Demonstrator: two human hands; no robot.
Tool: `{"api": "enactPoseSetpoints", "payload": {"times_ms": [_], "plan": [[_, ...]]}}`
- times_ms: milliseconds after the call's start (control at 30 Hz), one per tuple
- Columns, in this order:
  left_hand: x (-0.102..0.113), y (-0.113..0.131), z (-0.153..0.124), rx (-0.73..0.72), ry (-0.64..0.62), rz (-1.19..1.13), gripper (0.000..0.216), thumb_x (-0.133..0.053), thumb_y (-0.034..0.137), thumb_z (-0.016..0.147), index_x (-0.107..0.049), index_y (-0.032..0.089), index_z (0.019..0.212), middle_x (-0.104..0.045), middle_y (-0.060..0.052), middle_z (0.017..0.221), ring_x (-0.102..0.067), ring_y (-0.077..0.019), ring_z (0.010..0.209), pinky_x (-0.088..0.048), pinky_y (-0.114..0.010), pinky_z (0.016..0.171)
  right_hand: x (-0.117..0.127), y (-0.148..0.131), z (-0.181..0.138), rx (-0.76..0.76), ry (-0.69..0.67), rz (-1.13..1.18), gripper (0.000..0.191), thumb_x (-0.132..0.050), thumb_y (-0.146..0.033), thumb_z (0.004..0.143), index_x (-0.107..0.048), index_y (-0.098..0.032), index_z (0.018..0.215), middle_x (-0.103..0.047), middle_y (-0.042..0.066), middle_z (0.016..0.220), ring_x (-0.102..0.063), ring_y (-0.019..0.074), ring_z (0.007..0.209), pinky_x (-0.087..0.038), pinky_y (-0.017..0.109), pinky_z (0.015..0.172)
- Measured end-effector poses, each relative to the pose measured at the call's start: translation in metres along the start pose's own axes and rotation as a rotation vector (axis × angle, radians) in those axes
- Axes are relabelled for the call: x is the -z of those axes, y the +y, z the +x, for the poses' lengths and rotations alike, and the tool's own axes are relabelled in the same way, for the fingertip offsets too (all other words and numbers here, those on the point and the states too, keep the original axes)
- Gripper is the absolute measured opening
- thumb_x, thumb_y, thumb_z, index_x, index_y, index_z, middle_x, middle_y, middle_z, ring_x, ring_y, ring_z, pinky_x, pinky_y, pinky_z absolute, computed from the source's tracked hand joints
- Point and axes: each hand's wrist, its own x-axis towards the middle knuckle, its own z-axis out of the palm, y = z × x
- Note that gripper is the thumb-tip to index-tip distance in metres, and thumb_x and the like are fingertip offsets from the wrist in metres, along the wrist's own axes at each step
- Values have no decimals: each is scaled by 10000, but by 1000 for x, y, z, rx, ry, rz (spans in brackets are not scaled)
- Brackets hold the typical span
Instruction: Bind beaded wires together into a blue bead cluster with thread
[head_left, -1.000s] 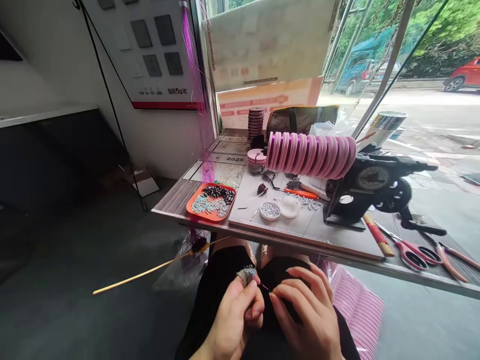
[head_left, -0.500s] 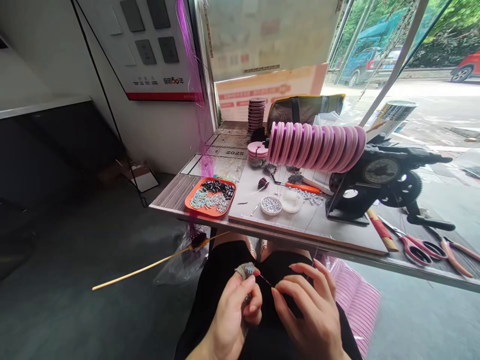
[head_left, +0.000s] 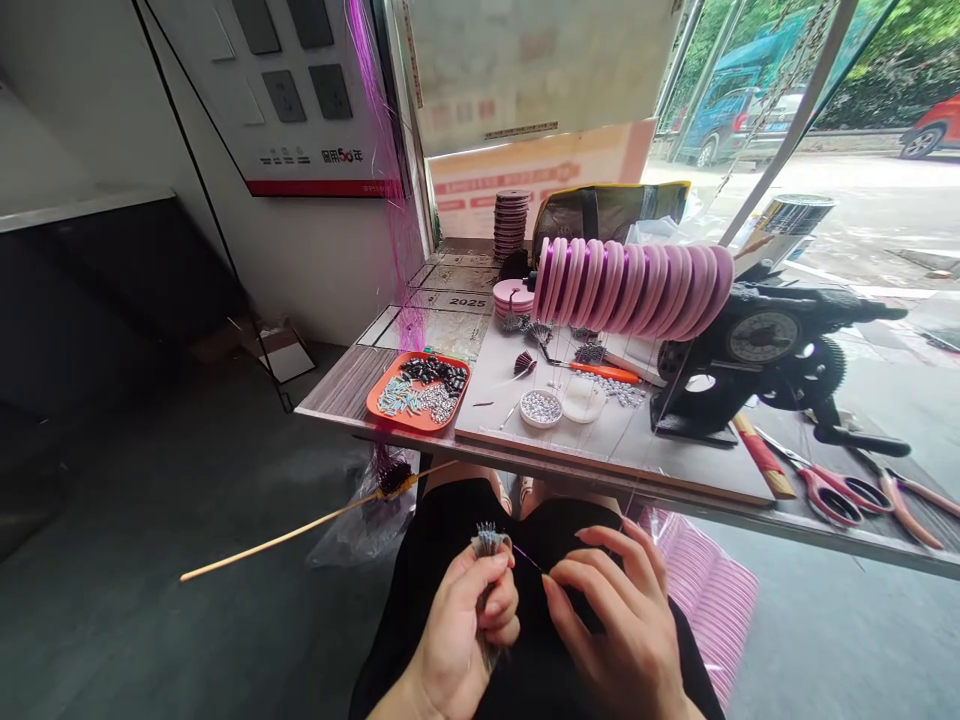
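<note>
My left hand (head_left: 465, 630) is closed round a small bundle of fine wires (head_left: 487, 542) whose tips stick up above my fingers. My right hand (head_left: 611, 620) pinches a thin purple thread (head_left: 527, 560) that runs from the bundle to its thumb and forefinger. Both hands work over my lap, on black cloth, just below the table's front edge (head_left: 570, 475). A row of pink spools (head_left: 634, 290) wound with purple thread sits on a black winding machine (head_left: 757, 360) on the table.
An orange tray of beads (head_left: 418, 390), a small white dish of beads (head_left: 541, 408), red scissors (head_left: 829, 492) and pliers (head_left: 904, 495) lie on the table. A thin bamboo stick (head_left: 300, 532) juts out to the left under the table. Pink discs (head_left: 709, 590) lie by my right knee.
The view has tilted a little. My left hand has turned the bundle so that its wire tips stand up more; the right hand keeps its pinch on the thread.
</note>
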Motion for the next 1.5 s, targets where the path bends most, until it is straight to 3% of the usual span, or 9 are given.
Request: {"api": "enactPoseSetpoints", "payload": {"times_ms": [133, 300, 567, 833, 967, 1133, 1267, 1500], "plan": [[-3, 0, -2, 3, 5, 63, 447, -748, 431, 590, -489, 156, 829, -323, 124, 415, -150, -26, 411, -91, -163, 406, 1, 2, 0, 4, -4, 7, 126, -560, -134, 805, -570, -200, 698, -588, -14, 592, -535, 191, 789, -342, 410, 879], [-5, 0, -3, 14, 53, 96, 521, -761, 526, 536, -448, 170, 752, -287, 137, 397, -122, -21, 396, -70, -166, 392, -1, 1, 1, 6, -5, 0, 136, -558, -145, 809, -562, -204, 687, -584, -22, 584, -548, 183, 772, -337, 403, 894], [-2, -2, -1, -38, 21, -12, 412, -781, 379, 586, -500, 138, 767, -347, 118, 416, -184, -9, 397, -133, -143, 399, -1, 1, 1, 8, 6, -14, 136, -546, -144, 813, -570, -212, 698, -586, -21, 592, -550, 176, 775, -350, 394, 878], [6, -1, 8, 160, -66, -290, 282, -769, 200, 587, -541, 103, 723, -334, 116, 376, -177, 8, 355, -118, -117, 354, -2, 1, 1, 10, 0, -26, 139, -545, -148, 816, -569, -214, 697, -584, -23, 592, -549, 177, 767, -346, 401, 881], [7, -1, 7, 187, -69, -328, 207, -727, 164, 626, -564, 87, 728, -339, 109, 374, -187, 10, 346, -127, -111, 346, -4, 1, 0, -1, -5, -10, 133, -554, -133, 805, -567, -206, 694, -589, -18, 594, -531, 184, 788, -333, 418, 893], [7, -1, 7, 183, -73, -315, 283, -783, 193, 574, -573, 92, 735, -337, 114, 370, -182, 9, 349, -126, -111, 347, -6, 1, 0, -11, -12, -19, 138, -540, -146, 816, -569, -204, 693, -581, -20, 589, -539, 183, 784, -336, 417, 896], [5, -3, 6, 152, -65, -254, 328, -799, 247, 564, -563, 108, 744, -323, 119, 378, -166, 2, 362, -120, -121, 359, -7, 0, 2, -11, 2, -15, 142, -534, -152, 820, -576, -205, 695, -580, -20, 586, -542, 185, 783, -335, 415, 893], [-7, -3, -3, -50, 35, 8, 365, -770, 346, 604, -561, 124, 805, -324, 108, 427, -197, -21, 411, -166, -144, 414, -9, -2, 4, -17, 45, -8, 138, -544, -150, 824, -585, -210, 707, -590, -23, 598, -544, 177, 762, -345, 402, 877]]}}
